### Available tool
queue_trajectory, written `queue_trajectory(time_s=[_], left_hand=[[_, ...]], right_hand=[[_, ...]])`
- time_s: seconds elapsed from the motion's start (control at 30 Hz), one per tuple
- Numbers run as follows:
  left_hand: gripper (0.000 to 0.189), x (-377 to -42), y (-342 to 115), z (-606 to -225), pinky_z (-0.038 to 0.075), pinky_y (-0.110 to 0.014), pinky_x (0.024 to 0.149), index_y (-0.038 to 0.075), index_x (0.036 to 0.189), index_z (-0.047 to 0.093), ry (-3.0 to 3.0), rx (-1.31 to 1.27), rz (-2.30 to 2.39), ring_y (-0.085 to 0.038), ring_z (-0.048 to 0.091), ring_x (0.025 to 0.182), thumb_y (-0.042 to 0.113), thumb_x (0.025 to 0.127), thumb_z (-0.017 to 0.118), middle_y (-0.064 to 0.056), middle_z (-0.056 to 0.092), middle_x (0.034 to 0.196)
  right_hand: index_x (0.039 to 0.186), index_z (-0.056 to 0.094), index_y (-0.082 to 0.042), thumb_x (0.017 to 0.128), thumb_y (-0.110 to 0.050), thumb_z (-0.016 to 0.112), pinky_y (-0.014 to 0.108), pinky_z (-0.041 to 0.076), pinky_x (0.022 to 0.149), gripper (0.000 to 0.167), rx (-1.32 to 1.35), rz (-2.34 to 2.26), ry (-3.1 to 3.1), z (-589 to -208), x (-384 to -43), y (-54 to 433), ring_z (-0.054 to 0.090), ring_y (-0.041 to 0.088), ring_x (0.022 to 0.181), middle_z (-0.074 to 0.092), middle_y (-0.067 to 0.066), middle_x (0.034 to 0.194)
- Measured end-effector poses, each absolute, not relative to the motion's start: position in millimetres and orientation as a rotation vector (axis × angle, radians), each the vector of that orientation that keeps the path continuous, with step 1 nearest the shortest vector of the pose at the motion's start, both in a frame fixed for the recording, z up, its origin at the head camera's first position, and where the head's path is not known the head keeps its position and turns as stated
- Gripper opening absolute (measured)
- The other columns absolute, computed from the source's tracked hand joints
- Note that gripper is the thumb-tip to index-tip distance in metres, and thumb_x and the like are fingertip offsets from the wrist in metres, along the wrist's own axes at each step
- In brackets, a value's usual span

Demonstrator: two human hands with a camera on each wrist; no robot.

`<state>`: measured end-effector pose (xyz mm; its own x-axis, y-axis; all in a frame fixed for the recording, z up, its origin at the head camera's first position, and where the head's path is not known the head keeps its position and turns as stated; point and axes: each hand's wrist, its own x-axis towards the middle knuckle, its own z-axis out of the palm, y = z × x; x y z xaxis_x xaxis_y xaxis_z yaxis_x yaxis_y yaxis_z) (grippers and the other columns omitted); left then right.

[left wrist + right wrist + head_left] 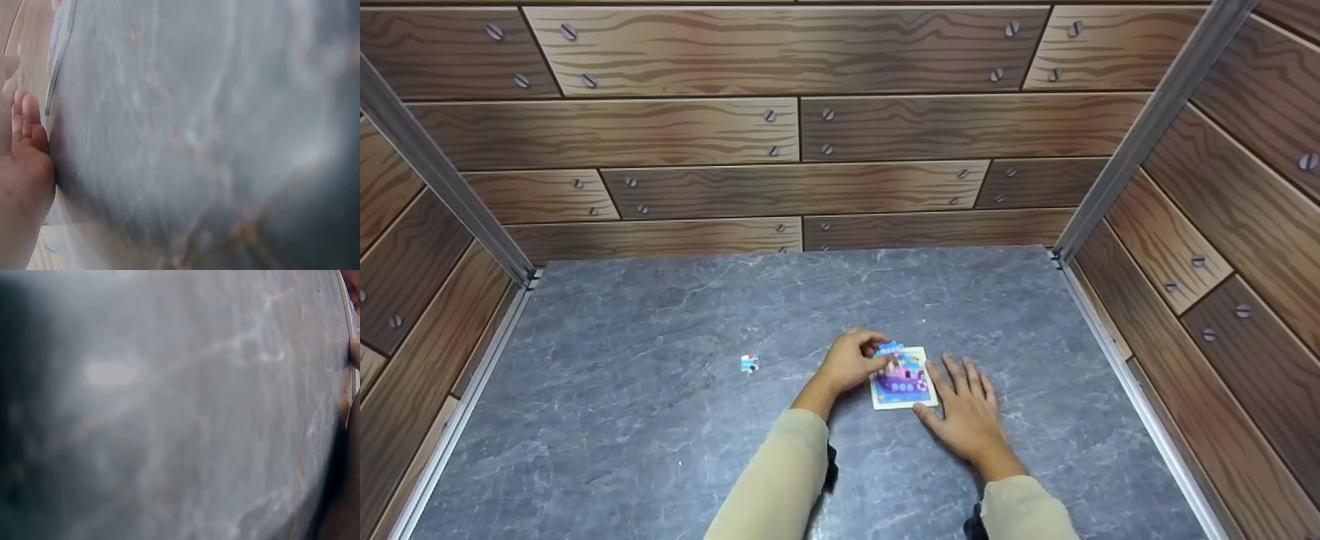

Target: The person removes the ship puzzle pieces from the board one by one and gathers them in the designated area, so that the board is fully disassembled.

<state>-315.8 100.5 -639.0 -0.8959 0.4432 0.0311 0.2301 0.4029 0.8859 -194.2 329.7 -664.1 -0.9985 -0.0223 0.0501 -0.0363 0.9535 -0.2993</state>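
A small jigsaw puzzle (pixel 907 386) in a pale frame, with a pink and purple ship picture, lies on the grey marbled table. Over its upper left part, my left hand (pixel 851 362) pinches a blue puzzle piece (pixel 890 348) between thumb and fingers. In the left wrist view, that puzzle piece (pixel 19 66) shows edge-on above the fingers. Spread fingers of my right hand (pixel 966 412) rest at the puzzle's right side, the thumb by its lower right corner. Only a sliver of the right hand (pixel 354 354) appears in the right wrist view.
Another puzzle piece (pixel 749 364), white, blue and red, lies apart on the table (pixel 660 420) to the left. Wood-patterned walls (pixel 795 135) with metal corner rails (pixel 1140 142) enclose the table at the back and both sides.
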Motion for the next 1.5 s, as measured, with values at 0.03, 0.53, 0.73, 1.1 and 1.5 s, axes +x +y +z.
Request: queue_trajectory(time_s=[0.03, 0.53, 0.73, 1.1, 1.5], left_hand=[[0.032, -315, 100, -639, 0.05, -0.026, 0.086, 0.014, 0.127, 0.08, 2.444, 0.593, 1.507, -0.007, 0.055, 0.089, 0.023, 0.096, 0.081, -0.003, 0.069, 0.105], [0.034, -309, 60, -594, 0.058, -0.047, 0.099, 0.013, 0.128, 0.078, 2.501, 0.781, 1.545, -0.021, 0.066, 0.106, 0.024, 0.096, 0.082, -0.009, 0.075, 0.119], [0.034, -317, 23, -588, 0.056, -0.051, 0.103, 0.007, 0.125, 0.076, 2.544, 0.799, 1.532, -0.026, 0.066, 0.109, 0.022, 0.095, 0.082, -0.013, 0.074, 0.116], [0.036, -333, -40, -600, 0.043, -0.058, 0.113, 0.016, 0.13, 0.079, 2.742, 0.747, 1.121, -0.032, 0.07, 0.122, 0.031, 0.097, 0.083, -0.007, 0.077, 0.127], [0.032, -329, -64, -620, 0.036, -0.061, 0.107, 0.028, 0.12, 0.084, 2.794, 0.58, 0.896, -0.034, 0.062, 0.123, 0.034, 0.09, 0.09, -0.005, 0.076, 0.122]], right_hand=[[0.17, 0.037, -0.025, 0.1, -0.067, 0.059, 0.069, 0.011, 0.134, 0.085, 0.044, 0.47, -3.061, -664, -194, 329, 0.018, 0.048, 0.167, 0.031, 0.014, 0.178], [0.169, 0.038, -0.024, 0.101, -0.066, 0.061, 0.071, 0.013, 0.132, 0.083, 0.031, 0.475, -3.035, -659, -192, 336, 0.02, 0.049, 0.166, 0.033, 0.015, 0.177], [0.17, 0.038, -0.023, 0.1, -0.066, 0.061, 0.072, 0.014, 0.132, 0.084, 0.039, 0.464, -3.034, -659, -192, 340, 0.02, 0.05, 0.166, 0.033, 0.016, 0.177], [0.17, 0.038, -0.023, 0.101, -0.066, 0.061, 0.072, 0.014, 0.132, 0.084, 0.052, 0.457, -3.037, -659, -193, 336, 0.02, 0.05, 0.166, 0.032, 0.016, 0.178], [0.17, 0.038, -0.023, 0.101, -0.066, 0.06, 0.072, 0.015, 0.132, 0.084, 0.08, 0.475, -3.036, -662, -193, 329, 0.021, 0.05, 0.166, 0.032, 0.016, 0.178]])
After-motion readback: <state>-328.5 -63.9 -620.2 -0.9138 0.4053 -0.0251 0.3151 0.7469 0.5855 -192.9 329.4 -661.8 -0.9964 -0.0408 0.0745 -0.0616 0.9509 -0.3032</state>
